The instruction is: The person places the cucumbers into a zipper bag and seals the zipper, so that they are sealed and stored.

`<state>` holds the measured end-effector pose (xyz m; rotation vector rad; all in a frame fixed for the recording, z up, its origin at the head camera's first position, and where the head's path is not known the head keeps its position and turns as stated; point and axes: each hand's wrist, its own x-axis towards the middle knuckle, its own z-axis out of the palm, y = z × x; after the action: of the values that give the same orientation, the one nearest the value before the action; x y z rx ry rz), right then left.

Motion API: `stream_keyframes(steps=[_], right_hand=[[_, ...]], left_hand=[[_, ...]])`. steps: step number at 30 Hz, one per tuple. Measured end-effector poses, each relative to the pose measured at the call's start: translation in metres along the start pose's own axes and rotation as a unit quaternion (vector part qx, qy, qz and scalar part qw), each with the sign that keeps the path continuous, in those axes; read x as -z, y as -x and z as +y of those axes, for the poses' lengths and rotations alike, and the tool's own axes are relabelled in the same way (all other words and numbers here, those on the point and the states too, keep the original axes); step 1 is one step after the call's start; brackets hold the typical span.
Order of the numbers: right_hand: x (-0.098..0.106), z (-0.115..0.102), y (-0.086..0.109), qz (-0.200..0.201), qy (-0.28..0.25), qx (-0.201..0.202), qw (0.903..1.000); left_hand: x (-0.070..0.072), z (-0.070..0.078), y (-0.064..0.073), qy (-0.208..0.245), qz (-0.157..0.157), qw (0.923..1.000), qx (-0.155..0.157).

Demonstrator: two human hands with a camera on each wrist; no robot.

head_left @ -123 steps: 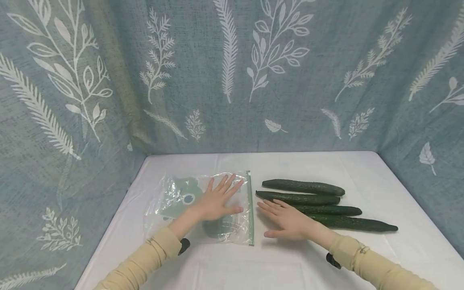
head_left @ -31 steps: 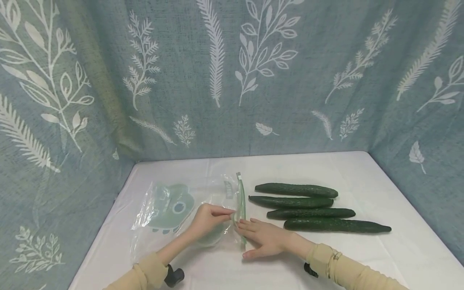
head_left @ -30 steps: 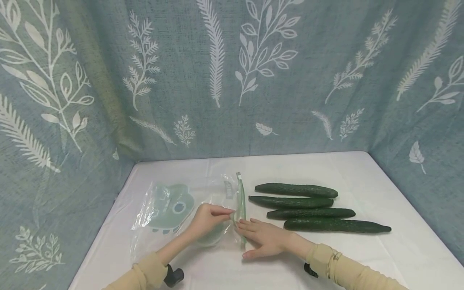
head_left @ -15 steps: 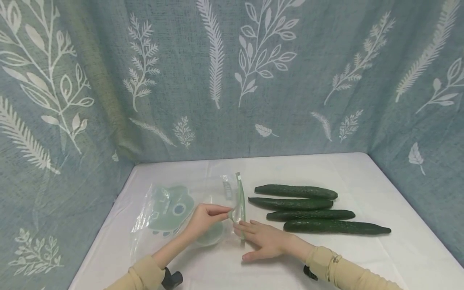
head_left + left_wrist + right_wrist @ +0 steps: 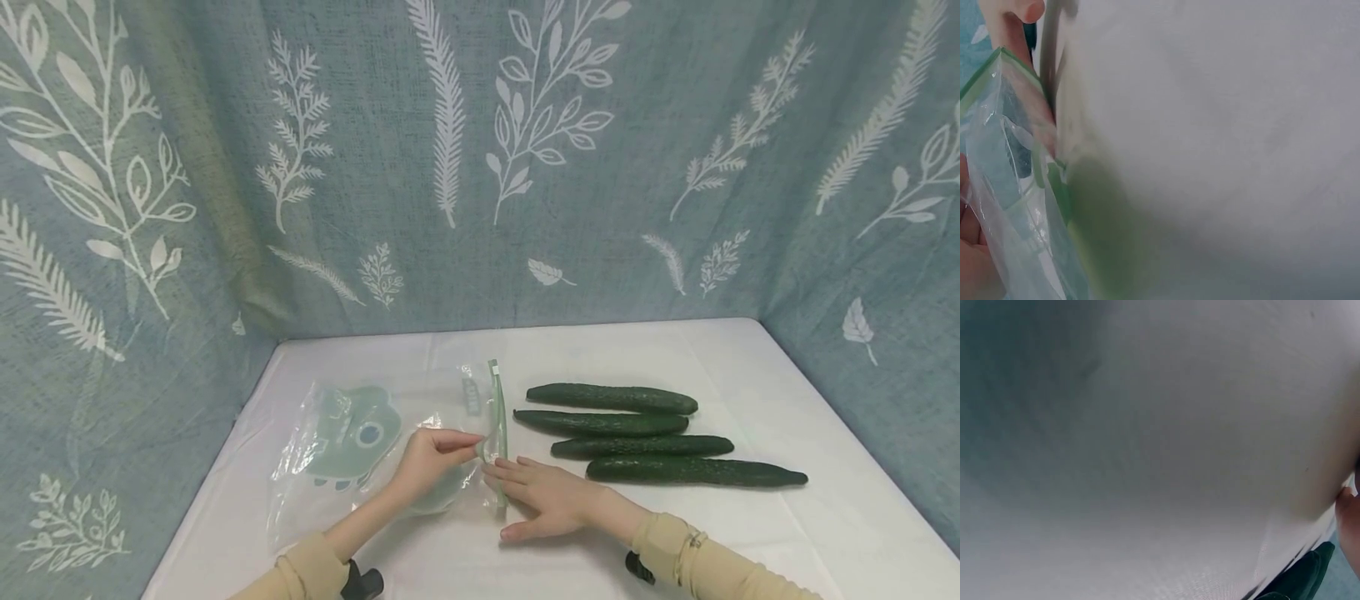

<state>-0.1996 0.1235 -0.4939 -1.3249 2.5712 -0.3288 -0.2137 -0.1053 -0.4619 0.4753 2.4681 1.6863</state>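
A clear zip-top bag [image 5: 352, 442] with a pale green cartoon print lies on the table, its green-edged mouth [image 5: 498, 400] towards the right. My left hand [image 5: 426, 463] pinches the upper lip of that mouth between thumb and forefinger and lifts it into a bulge. In the left wrist view the bag's lip [image 5: 1004, 125] stands raised, with a gap below it. My right hand [image 5: 551, 498] lies with straight fingers, its fingertips on the lower edge of the mouth. Several dark green cucumbers [image 5: 611, 397] lie just beyond my right hand. A bit of them shows in the right wrist view.
A white cloth covers the table [image 5: 600, 342]. Blue-grey curtains [image 5: 420, 167] with white leaf prints stand behind it and on both sides. Each wrist carries a small black device [image 5: 363, 582].
About four seconds ago my left hand lay spread on the bag and my right hand was by the cucumbers. The right has moved left to the bag's mouth; the left now pinches its lip.
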Motion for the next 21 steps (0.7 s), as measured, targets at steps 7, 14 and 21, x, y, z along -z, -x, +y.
stream_keyframes(steps=[7, 14, 21], right_hand=[[0.0, -0.001, 0.0, 0.005, 0.01, -0.002, 0.9999], [0.003, -0.002, -0.001, 0.007, 0.001, 0.002, 1.0], [0.012, -0.005, -0.002, 0.01, -0.008, 0.003, 0.9999]], left_hand=[[-0.002, 0.001, 0.001, -0.002, 0.001, 1.0, 0.001], [-0.005, -0.007, -0.001, -0.004, 0.015, 0.9999, 0.006], [-0.005, -0.007, 0.0, -0.019, 0.031, 0.9993, -0.009]])
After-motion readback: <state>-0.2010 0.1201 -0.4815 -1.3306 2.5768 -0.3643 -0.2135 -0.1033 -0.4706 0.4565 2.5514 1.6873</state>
